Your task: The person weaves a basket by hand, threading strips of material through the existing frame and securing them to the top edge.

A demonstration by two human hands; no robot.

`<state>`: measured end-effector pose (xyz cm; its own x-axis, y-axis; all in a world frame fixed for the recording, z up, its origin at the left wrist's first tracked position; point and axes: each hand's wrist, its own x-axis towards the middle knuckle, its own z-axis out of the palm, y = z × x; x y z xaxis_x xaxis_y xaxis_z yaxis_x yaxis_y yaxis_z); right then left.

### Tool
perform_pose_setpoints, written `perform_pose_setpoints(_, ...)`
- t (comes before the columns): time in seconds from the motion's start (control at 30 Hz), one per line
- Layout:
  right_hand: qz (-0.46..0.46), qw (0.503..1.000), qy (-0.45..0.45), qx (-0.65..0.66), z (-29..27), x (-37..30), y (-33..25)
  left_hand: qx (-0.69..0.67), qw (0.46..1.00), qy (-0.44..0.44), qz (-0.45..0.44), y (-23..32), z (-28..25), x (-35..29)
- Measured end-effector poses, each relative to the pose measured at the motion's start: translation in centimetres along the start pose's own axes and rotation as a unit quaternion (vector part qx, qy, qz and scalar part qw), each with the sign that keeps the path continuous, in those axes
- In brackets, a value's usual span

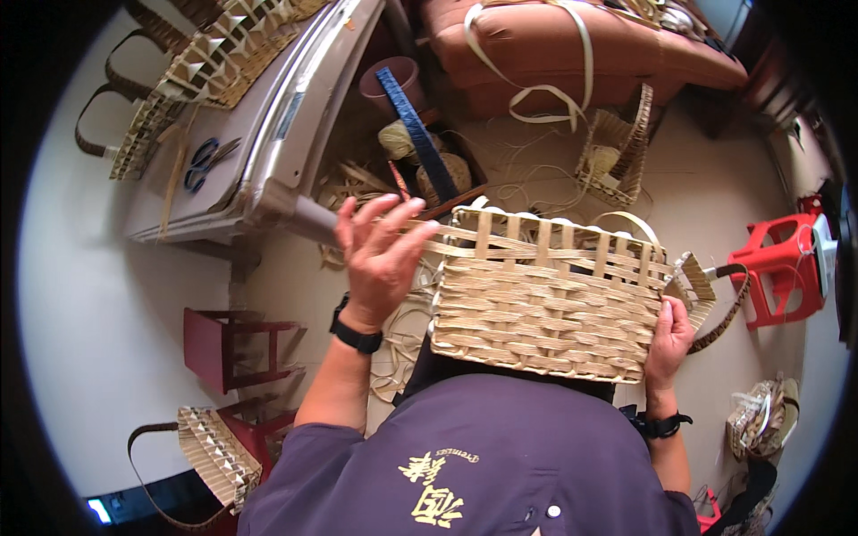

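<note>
- Pale tan rectangular woven basket (545,322): tilted on the person's lap, between both hands.
- Left hand (380,255): fingers spread beside the upper left corner; whether they pinch the flat tan strips (460,248) there, I cannot fairly tell.
- Right hand (670,344): fingers closed on the right edge.
- Risk, as I judge it: slack strips could twist or ride up; uneven pulling could bend the uprights; a loosened right grip could tip the basket.
- In the way: small brown-handled basket (693,284), close by the right hand, a possible snag; loose pale strips (407,335) littering the floor.
- Around: blue-handled scissors (202,165) on the grey worktop (161,201); red plastic stool (776,268), right.
</note>
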<state>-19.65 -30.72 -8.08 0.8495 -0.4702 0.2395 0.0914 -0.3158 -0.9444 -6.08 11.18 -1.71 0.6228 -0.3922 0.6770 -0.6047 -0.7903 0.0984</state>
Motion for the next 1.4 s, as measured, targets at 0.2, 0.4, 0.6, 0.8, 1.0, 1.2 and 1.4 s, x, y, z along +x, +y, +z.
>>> perform_pose_setpoints(0.2,-0.003,1.0,-0.023,-0.008,0.0,-0.1,-0.6,-0.175,0.971,0.075,-0.144,-2.7,2.0,-3.6)
perform_pose_setpoints(0.4,-0.013,0.999,-0.02,-0.031,-0.3,0.4,0.8,-0.519,0.571,0.18,-0.61,-7.5,1.8,-8.2)
perform_pose_setpoints(0.6,0.017,0.999,-0.028,-0.015,-2.0,0.7,3.6,-0.016,0.991,-0.012,-0.131,-1.3,0.9,-1.5)
perform_pose_setpoints(0.8,-0.016,0.999,-0.008,-0.049,-1.1,0.4,1.5,-0.151,0.984,-0.029,-0.094,-1.9,2.9,-1.7)
perform_pose_setpoints(1.0,-0.013,1.0,-0.012,-0.024,0.0,0.0,-0.2,-0.493,0.589,0.194,-0.61,-14.7,7.4,-19.0)
perform_pose_setpoints(1.2,0.005,0.999,-0.018,0.027,0.5,0.1,-0.6,-0.416,0.369,0.113,-0.823,-18.5,7.5,-33.6)
perform_pose_setpoints(1.4,-0.012,0.999,-0.007,-0.045,-0.6,0.3,1.2,-0.087,0.937,0.019,-0.336,-8.4,9.1,-16.2)
